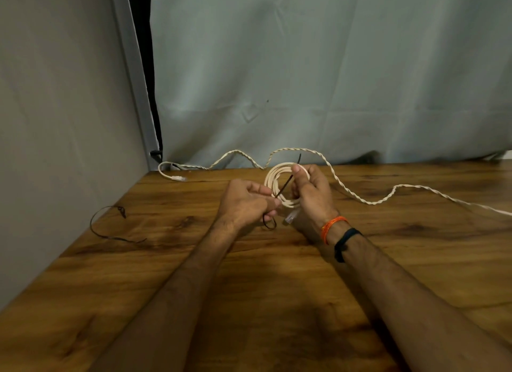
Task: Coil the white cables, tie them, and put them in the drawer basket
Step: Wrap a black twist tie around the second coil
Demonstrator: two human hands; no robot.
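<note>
A coiled white cable (273, 177) is held upright above the wooden table (194, 260), near its far edge. My right hand (311, 194) grips the coil's right side, its clear plug (290, 218) hanging below my palm. A thin black tie (288, 181) runs across the coil, one end sticking up past my right fingers. My left hand (246, 202) pinches the tie's lower part at the coil's left edge, and a small black loop hangs under it. A second white cable (357, 198), twisted and uncoiled, lies along the table's back edge, its plug (178, 178) at the far left.
Another black tie (106, 224) lies loose on the table at the left. Grey curtains hang behind and to the left of the table. No drawer basket is in view. An orange thread and a black band circle my right wrist (338, 233).
</note>
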